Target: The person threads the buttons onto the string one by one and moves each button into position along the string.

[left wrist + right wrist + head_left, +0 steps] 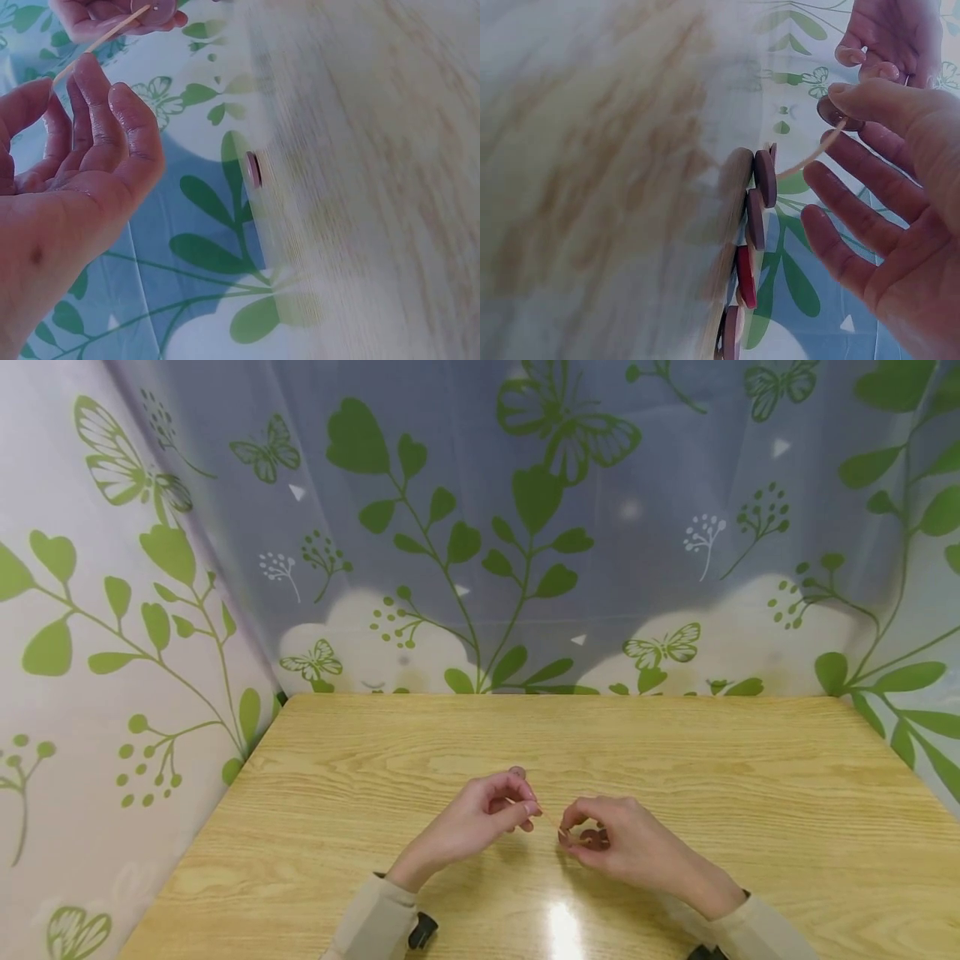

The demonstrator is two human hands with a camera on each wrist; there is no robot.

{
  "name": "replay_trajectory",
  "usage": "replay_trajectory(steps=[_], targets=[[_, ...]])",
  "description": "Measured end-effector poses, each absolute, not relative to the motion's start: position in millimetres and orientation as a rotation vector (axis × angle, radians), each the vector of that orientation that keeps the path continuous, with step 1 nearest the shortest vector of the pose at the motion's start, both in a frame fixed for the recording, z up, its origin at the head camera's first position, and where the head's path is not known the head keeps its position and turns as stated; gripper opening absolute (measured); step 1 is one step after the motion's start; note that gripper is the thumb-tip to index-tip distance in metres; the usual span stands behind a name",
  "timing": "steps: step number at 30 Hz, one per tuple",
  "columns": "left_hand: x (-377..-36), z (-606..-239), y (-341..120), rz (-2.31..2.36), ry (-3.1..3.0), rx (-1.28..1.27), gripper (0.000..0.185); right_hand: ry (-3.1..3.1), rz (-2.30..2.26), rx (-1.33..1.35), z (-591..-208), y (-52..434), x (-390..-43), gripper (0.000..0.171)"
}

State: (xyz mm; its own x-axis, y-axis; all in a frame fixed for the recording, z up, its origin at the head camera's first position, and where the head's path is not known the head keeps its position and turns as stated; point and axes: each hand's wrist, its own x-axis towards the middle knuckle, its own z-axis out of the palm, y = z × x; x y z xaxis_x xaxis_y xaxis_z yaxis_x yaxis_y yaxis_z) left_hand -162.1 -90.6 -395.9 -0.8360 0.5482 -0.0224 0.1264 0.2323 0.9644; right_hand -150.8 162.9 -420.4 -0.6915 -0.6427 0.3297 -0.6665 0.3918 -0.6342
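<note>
In the head view my left hand point(487, 814) pinches the end of a thin pale cord point(550, 818) between thumb and forefinger. Facing it, my right hand point(626, 839) pinches a brown button-like disc point(829, 112) by its rim. The cord point(112, 34) runs taut from the left fingertips to this disc. On the disc's other side, the right wrist view shows the cord hanging down toward more brown discs point(765, 178) on the table. The other fingers of both hands are spread loosely.
A red disc point(745, 277) lies among the brown ones beside my right hand. Just beyond my left fingers sits another brown disc point(517, 772). The wood-grain table point(360, 735) meets a leaf-and-butterfly patterned curtain point(465, 568) at the back and left.
</note>
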Motion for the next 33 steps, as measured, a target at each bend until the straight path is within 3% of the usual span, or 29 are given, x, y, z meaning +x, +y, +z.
replay_trajectory(steps=[33], targets=[[-161,-393,-92,1.636,2.168,0.615,0.012,-2.779,1.043,1.170,-423,174,-157,0.014]])
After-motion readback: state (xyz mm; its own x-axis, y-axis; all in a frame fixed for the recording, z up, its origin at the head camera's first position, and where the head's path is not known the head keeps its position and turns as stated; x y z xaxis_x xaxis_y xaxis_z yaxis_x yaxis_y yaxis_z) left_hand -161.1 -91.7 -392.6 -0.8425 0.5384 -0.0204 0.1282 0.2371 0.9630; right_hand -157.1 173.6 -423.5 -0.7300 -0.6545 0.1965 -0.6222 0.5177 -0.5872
